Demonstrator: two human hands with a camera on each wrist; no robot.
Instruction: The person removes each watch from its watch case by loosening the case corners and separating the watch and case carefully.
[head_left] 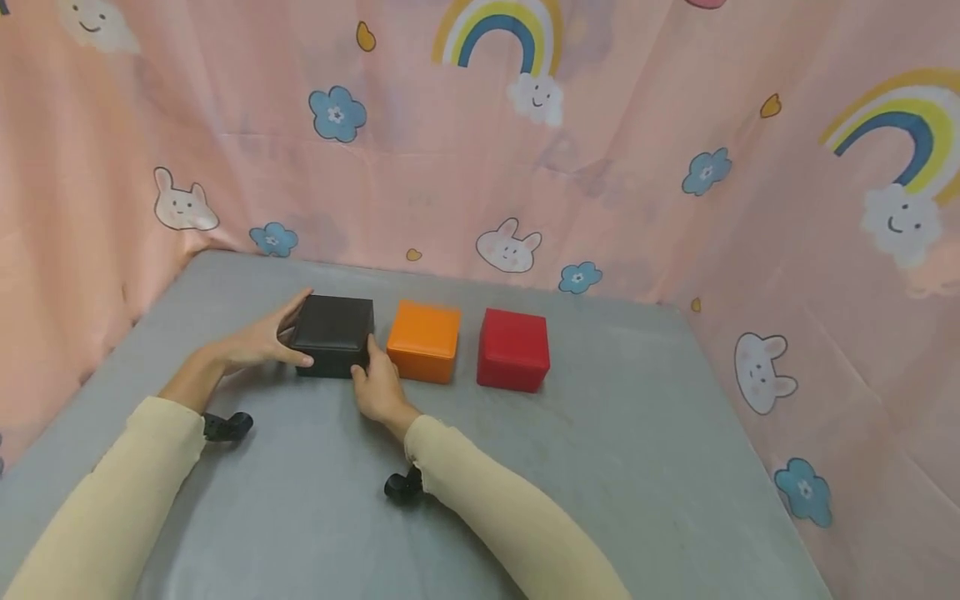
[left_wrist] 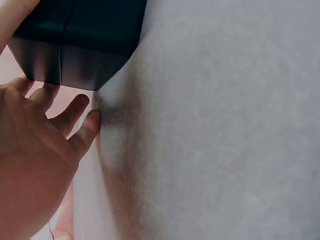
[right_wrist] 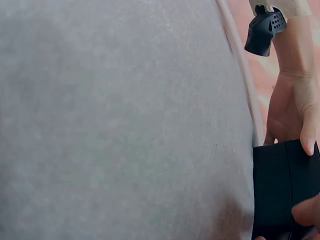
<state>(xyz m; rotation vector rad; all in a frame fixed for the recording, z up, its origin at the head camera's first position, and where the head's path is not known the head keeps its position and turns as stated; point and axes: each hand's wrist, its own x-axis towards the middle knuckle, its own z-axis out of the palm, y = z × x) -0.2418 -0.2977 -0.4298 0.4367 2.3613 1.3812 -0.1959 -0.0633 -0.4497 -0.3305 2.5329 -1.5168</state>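
Observation:
A black leather-look box (head_left: 335,320) with a seam below its top sits at the left of a row of boxes. My left hand (head_left: 255,340) grips its left side, thumb on the near face and fingers reaching round behind. On the opposite side my right hand (head_left: 381,390) holds it, thumb against the front and fingers along the right face. In the left wrist view, fingertips of the left hand (left_wrist: 40,150) lie at the edge of the black box (left_wrist: 80,50). The right wrist view shows both thumbs on the front of the black box (right_wrist: 272,185).
Just right of the black box stands an orange box (head_left: 423,340), close to my right fingers. Farther right is a red box (head_left: 513,350). All rest on a grey-covered table (head_left: 637,467), backed by a pink patterned curtain (head_left: 420,183).

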